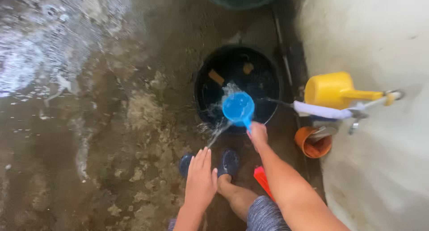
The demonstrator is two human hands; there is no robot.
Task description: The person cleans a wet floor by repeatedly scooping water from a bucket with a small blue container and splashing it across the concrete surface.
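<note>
blue dipper (238,108) gripped by right hand (258,135) over bucket (272,74) — left hand (201,177) open, apart.

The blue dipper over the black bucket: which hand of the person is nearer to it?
Right. The right hand grips the handle of the blue dipper. The left hand is open, lower and apart from it, above the wet floor.

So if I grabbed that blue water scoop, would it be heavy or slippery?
The blue scoop looks like thin plastic, so probably light when empty, heavier when full. It is wet, with water splashing off it above the black bucket, so its handle in the right hand may be slippery. Tilted, it would likely spill easily.
</note>
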